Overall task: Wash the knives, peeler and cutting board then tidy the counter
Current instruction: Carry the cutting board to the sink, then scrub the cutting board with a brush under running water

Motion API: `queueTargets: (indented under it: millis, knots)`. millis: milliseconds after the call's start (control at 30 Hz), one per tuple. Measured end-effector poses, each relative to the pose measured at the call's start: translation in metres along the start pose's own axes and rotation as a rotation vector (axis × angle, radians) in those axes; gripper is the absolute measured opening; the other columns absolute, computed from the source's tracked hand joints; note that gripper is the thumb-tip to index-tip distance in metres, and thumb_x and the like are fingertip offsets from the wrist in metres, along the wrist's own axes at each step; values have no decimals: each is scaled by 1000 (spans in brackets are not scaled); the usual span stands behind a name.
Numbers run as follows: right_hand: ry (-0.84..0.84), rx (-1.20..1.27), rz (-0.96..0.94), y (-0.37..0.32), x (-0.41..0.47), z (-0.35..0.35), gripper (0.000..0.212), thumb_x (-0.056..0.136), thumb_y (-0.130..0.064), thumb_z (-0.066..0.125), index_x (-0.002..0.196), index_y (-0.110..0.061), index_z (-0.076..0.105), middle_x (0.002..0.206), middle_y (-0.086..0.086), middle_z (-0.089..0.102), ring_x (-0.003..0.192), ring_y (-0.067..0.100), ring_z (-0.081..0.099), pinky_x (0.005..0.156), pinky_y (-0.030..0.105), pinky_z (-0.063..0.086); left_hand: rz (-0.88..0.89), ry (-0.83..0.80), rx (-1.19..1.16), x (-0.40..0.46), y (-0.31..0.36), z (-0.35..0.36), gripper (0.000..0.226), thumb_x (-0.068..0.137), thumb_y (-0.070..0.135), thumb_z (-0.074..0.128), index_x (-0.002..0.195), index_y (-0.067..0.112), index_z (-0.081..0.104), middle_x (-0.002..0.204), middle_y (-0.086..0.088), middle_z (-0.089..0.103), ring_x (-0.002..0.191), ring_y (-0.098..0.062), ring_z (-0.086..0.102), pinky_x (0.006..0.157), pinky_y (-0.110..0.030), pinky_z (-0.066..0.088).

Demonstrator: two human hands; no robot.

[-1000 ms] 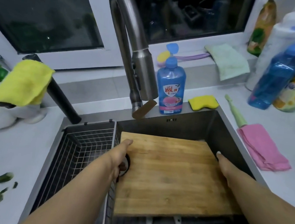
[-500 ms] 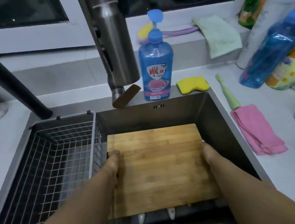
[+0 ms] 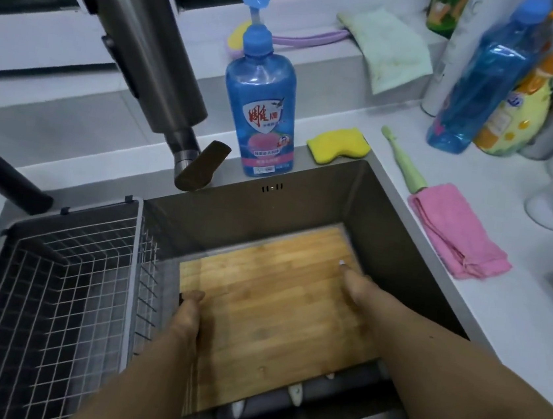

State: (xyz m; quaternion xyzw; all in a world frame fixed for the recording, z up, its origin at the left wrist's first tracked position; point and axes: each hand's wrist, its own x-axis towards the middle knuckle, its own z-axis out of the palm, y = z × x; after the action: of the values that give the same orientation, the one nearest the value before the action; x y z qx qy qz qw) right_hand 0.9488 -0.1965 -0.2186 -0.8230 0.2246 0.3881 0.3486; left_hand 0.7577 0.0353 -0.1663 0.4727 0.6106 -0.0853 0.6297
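Your left hand and right hand gripped rectangular bamboo cutting board by side edges, low inside steel sink; far edge near sink's right wall; wood dry-looking, striped.

A: The cutting board is wood, narrow strips glued side by side, warm and matt, the grain plain to see.

B: And the sink?

A: Brushed metal, dull grey with a soft sheen. The faucet has the same brushed metal look, a little glossier. The basket beside it is thin metal wire in a grid.

B: The soap bottle?

A: Clear blue plastic, glossy, with a printed label. The yellow sponge looks soft and matt. The pink cloth is fuzzy fabric, folded, and the pale green cloth looks thin and worn. The desk is smooth, white, faintly shiny.
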Motion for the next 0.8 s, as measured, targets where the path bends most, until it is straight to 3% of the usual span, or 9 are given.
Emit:
queueTargets:
  millis: [167, 267, 400, 500, 567, 633, 800]
  knots:
    - [25, -208, -82, -8, -51, -5, 83, 89, -69, 34, 150, -14, 22, 155, 12, 21, 138, 36, 27, 107, 43, 32, 36, 13, 54, 1, -2, 2, 64, 84, 59, 45, 126, 11, 55, 117, -20, 60, 104, -37, 57, 97, -49, 44]
    - [5, -348, -240, -18, -74, -7, 74, 92, -63, 33, 142, -9, 39, 148, 15, 37, 132, 33, 39, 102, 37, 37, 115, 105, 189, 21, -8, 3, 85, 64, 69, 52, 129, 14, 54, 126, -19, 56, 109, -37, 55, 100, -51, 42]
    - [310, -406, -761, -46, -114, -28, 36, 94, -35, 49, 114, -7, 60, 119, 12, 56, 114, 31, 51, 89, 33, 42, 435, 179, 432, -53, 25, 31, 60, 90, 40, 55, 138, 6, 46, 140, -19, 48, 127, -37, 45, 105, -39, 37]
    - [628, -377, -982, -74, -133, -58, 30, 90, -30, 53, 112, -11, 59, 112, 10, 55, 109, 28, 49, 91, 37, 40, 640, 192, 412, -78, 46, 49, 45, 91, 27, 58, 130, 6, 53, 127, -15, 58, 113, -30, 54, 94, -32, 40]
    - [787, -395, -943, -91, -133, -82, 35, 89, -31, 53, 117, -11, 56, 116, 14, 54, 111, 32, 46, 92, 39, 36, 744, 190, 378, -92, 57, 55, 36, 89, 22, 61, 121, 6, 58, 115, -13, 63, 100, -24, 57, 90, -31, 44]
    - [814, -496, -800, -102, -131, -106, 40, 91, -35, 48, 125, -15, 52, 122, 16, 50, 114, 33, 43, 94, 40, 33, 825, 200, 352, -105, 67, 54, 28, 88, 18, 61, 113, 6, 61, 107, -10, 63, 95, -21, 58, 85, -28, 45]
    - [580, -856, -471, -112, -117, -133, 40, 94, -30, 35, 130, -21, 49, 132, 14, 47, 122, 30, 40, 99, 42, 29, 965, 230, 288, -130, 85, 44, 15, 87, 10, 60, 101, 14, 60, 96, -4, 62, 89, -17, 58, 79, -26, 43]
